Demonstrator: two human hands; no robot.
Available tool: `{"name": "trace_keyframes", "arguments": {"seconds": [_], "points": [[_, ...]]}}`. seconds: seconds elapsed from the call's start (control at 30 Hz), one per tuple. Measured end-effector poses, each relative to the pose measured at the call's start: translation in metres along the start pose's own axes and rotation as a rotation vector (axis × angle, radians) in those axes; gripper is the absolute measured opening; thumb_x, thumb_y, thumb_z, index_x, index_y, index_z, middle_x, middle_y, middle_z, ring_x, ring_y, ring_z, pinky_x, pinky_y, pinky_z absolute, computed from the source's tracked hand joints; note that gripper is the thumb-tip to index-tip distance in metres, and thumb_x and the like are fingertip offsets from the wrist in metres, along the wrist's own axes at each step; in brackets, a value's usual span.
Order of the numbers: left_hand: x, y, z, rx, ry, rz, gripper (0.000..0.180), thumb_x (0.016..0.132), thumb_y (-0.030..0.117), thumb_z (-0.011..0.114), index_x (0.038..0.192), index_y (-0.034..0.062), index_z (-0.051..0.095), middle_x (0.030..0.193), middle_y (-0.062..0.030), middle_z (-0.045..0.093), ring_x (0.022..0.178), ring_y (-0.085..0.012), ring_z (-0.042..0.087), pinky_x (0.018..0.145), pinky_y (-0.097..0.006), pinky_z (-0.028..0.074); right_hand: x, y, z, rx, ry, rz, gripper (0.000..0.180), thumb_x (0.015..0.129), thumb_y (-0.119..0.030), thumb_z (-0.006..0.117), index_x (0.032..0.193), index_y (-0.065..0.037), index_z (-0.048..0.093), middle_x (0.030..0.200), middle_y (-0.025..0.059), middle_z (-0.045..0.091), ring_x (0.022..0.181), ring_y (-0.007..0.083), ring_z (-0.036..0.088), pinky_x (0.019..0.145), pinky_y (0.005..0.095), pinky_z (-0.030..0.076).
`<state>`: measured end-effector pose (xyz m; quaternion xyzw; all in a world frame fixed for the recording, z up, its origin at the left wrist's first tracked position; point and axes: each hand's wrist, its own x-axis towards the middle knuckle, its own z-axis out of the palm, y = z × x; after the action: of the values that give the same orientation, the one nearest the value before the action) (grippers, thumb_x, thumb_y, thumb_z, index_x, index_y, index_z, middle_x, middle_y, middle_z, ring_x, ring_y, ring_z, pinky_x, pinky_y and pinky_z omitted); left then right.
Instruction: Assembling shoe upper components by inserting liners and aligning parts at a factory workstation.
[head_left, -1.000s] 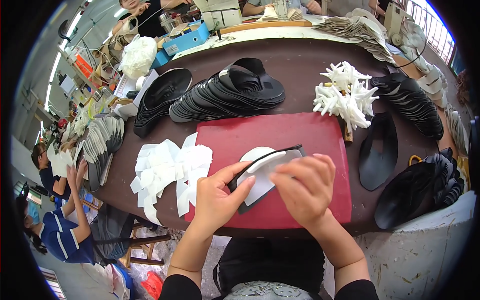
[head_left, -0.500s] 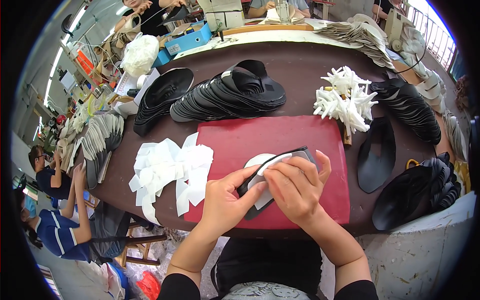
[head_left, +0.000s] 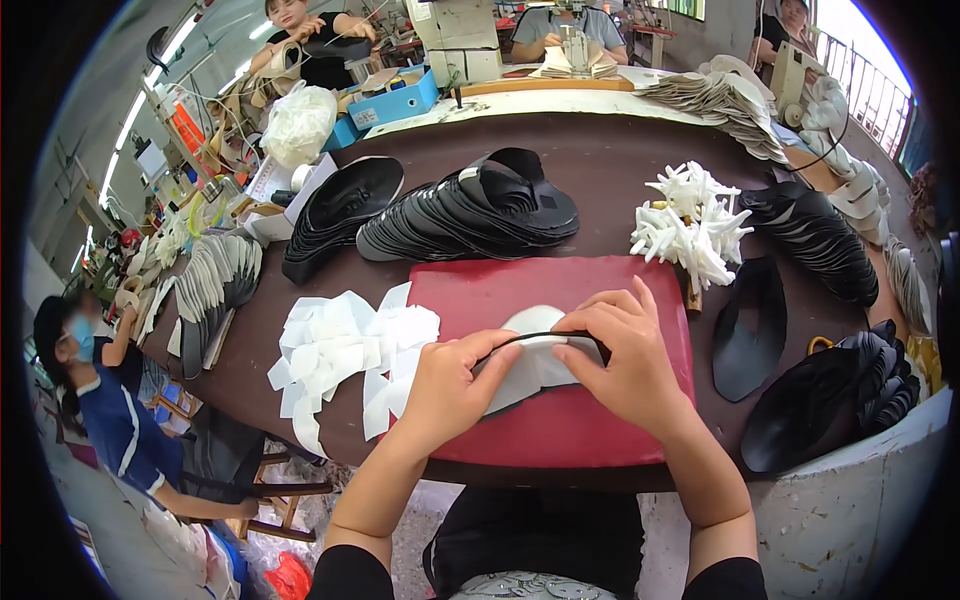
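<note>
Over the red mat, my left hand and my right hand pinch the two ends of a shoe upper's black top edge. The edge bows upward between them, with its pale lining side toward me. A thin white strip lies along the inside of that edge. Both thumbs press on the near side, fingers behind. Just beyond the upper shows a white rounded piece, partly hidden by it. Left of the mat lies a loose heap of white patches.
Stacked black shoe uppers stand behind the mat. White finger-like pieces cluster on a stand at its right corner. More black uppers lie farther right. A blue box sits at the back. A masked person is at the left.
My right hand has moved from the upper's middle to its right end, and the edge is now turned level across between both hands. The masked person at the left has lowered an arm.
</note>
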<state>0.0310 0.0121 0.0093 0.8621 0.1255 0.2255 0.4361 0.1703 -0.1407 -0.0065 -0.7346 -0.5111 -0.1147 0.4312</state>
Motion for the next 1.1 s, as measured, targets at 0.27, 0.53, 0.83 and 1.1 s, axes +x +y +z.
{"name": "trace_keyframes", "arguments": {"seconds": [0.27,0.53,0.83,1.1], "points": [[0.004,-0.019,0.007,0.27,0.13,0.43,0.015,0.083,0.006,0.069,0.096,0.0016,0.072,0.07,-0.0047,0.066,0.06,-0.0136,0.055,0.063,-0.025,0.045,0.008,-0.002,0.016,-0.06,0.021,-0.231,0.012,0.074,-0.008,0.074,0.084,-0.009,0.069,0.08,-0.0008,0.063,0.088,0.016,0.057,0.111,0.0495,0.025],[0.003,-0.025,-0.008,0.322,0.221,0.519,0.014,0.084,0.007,0.066,0.097,0.002,0.07,0.077,-0.0064,0.067,0.067,-0.0147,0.057,0.069,-0.027,0.046,0.024,-0.011,0.006,-0.097,0.065,-0.151,0.007,0.077,-0.005,0.072,0.082,-0.005,0.067,0.078,0.002,0.061,0.08,0.0181,0.057,0.098,0.0407,0.04],[0.02,-0.047,0.027,-0.536,-0.034,-0.107,0.027,0.093,0.013,0.053,0.114,-0.002,0.061,0.088,-0.0114,0.067,0.081,-0.0158,0.06,0.075,-0.027,0.049,0.032,-0.021,0.021,0.083,0.232,0.202,0.01,0.085,-0.008,0.066,0.09,0.001,0.068,0.086,0.0071,0.065,0.077,0.017,0.056,0.07,0.0282,0.046],[0.055,-0.031,-0.007,-1.375,-0.289,-0.138,0.035,0.092,0.016,0.052,0.12,-0.0039,0.053,0.096,-0.0163,0.068,0.062,-0.0157,0.06,0.052,-0.021,0.045,0.04,0.027,0.002,0.52,-0.05,0.454,0.04,0.098,-0.024,0.053,0.128,0.002,0.057,0.109,0.0107,0.066,0.093,0.0164,0.059,0.081,0.0274,0.047]]}}
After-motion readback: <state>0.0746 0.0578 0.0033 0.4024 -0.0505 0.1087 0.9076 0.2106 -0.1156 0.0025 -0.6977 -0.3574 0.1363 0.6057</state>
